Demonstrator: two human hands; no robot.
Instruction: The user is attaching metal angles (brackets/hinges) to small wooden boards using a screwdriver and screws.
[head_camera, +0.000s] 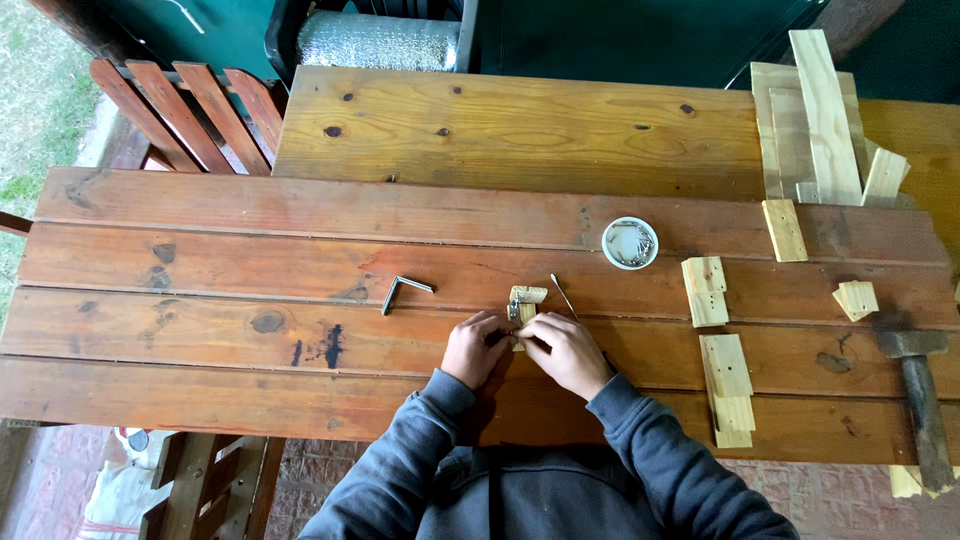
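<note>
Both hands meet at the near middle of the long wooden table (200, 260). The left hand (473, 348) and the right hand (567, 352) are pinched in on a small wooden piece (526, 299) with a bit of metal hardware (513, 312) on it, fingers curled tight around its near end. The far end of the piece pokes out beyond the fingertips. How firm each pinch is, I cannot tell; the knuckles hide the contact.

Just right of the piece lies a thin metal pin (563, 294), loose on the boards. Left of the hands, a bent metal key (402, 292) rests apart. Farther off and to the right sits a small white dish (630, 243) with little metal bits in it.

Risks, as I judge them: the piece is tiny and the fingers crowd it, so a slip could flick the hardware out of place or send it down a gap between the boards. The pin sits close to the right hand, where a brush of the knuckles could roll it away. A sleeve sweeping right could knock the cut wood blocks (706, 290), and the hammer (921, 390) lies at the near right edge, where a nudge might tip it off.
</note>
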